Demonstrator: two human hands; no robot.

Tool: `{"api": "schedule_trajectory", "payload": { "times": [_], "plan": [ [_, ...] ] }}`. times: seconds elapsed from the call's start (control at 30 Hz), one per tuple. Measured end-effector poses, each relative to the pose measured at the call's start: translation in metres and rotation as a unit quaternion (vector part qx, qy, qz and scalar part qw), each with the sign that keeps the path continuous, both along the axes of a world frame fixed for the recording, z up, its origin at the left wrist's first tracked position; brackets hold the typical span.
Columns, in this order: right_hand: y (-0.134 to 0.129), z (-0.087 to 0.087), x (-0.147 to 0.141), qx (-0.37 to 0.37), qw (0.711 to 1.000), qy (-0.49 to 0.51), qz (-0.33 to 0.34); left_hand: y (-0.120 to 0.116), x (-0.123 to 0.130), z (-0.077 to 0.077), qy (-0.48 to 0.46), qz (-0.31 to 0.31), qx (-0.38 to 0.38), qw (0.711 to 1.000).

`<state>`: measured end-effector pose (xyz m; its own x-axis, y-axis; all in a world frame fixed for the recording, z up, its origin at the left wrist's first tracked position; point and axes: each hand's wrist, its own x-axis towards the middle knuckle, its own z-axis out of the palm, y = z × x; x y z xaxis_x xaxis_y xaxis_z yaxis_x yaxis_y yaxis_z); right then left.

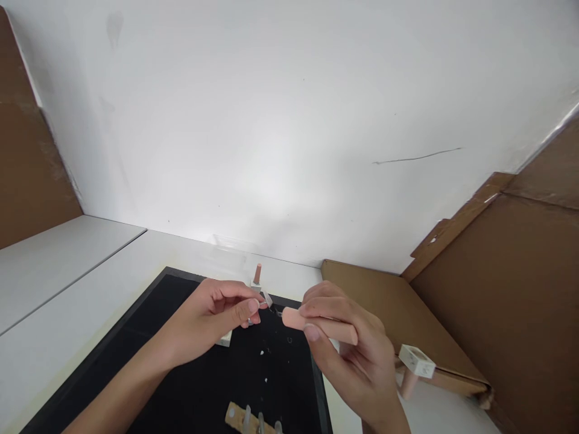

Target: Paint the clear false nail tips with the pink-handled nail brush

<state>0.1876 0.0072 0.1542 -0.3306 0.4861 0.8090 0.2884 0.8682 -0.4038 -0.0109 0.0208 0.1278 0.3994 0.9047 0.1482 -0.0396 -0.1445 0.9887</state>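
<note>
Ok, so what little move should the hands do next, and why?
I'd probably hold the left hand steady and nudge the peach rod slowly with the right hand. The left hand pinches at a small pale piece just by the rod's end, so a big push might knock it. Whether piece and rod touch is too small to tell.

You see a smooth, matt, plastic-looking peach handle (335,330) at centre, a dull, smooth black mat (194,392) lower left of it, matt brown cardboard (506,289) at right, and a smooth, scuffed white wall (271,108) across the top.
</note>
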Motion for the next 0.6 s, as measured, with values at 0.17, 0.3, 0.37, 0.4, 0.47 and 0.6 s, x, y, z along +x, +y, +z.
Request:
{"api": "schedule_trajectory", "payload": {
  "times": [0.17, 0.3, 0.37, 0.4, 0.47, 0.6],
  "plan": [
    [-0.0001, -0.0017, 0.0011, 0.015, 0.999, 0.028, -0.01, 0.0005, -0.0011, -0.0003, 0.004, 0.001, 0.0, 1.0],
    [-0.0002, 0.0016, -0.0016, 0.022, 1.0, -0.003, -0.009, -0.0002, -0.0007, 0.0014, -0.008, -0.005, 0.004, 1.0],
    [-0.0003, 0.0041, -0.0033, 0.022, 1.0, -0.013, -0.005, -0.0009, -0.0001, 0.0022, -0.011, 0.0, 0.009, 1.0],
    [-0.0004, 0.0049, -0.0039, 0.02, 1.0, -0.013, -0.001, -0.0012, 0.0002, 0.0024, -0.012, 0.003, 0.011, 1.0],
    [-0.0007, 0.0053, -0.0042, 0.016, 1.0, -0.012, 0.006, -0.0015, 0.0005, 0.0026, -0.014, 0.01, 0.016, 1.0],
    [-0.0018, 0.0016, -0.0018, 0.006, 1.0, 0.001, 0.012, -0.0009, 0.0003, 0.0029, -0.012, 0.013, 0.016, 1.0]
  ]
}}
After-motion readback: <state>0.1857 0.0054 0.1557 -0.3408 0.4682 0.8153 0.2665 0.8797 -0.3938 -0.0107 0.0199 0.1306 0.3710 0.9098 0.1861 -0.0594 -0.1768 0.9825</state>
